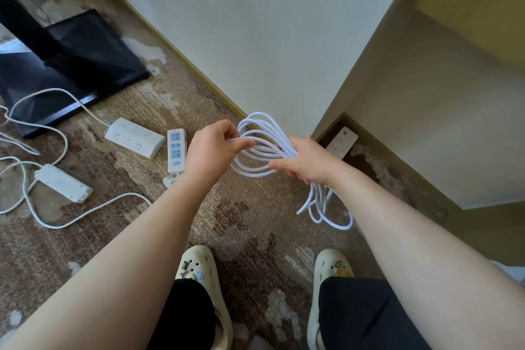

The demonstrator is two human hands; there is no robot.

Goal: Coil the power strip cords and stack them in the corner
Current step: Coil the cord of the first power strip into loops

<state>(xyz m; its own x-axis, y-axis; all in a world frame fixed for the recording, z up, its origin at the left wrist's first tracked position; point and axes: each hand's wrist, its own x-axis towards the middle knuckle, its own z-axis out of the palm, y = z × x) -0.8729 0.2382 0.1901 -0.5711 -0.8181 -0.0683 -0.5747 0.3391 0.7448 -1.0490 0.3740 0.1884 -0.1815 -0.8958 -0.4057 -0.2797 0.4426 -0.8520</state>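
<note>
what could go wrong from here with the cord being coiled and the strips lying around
1. The coiled cord is held loosely between the left hand and right hand, and some loops already hang below the right hand, so the coil may slip apart.
2. Loose cords trail over the carpet close to the shoes, a likely trip or snag.
3. The power strip in the corner sits tilted, so a stack there may slide.

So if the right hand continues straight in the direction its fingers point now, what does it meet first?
The right hand points left, toward the left hand. First come the loops of the white cord between them, then probably the left hand's fingers; depth is unclear.
</note>
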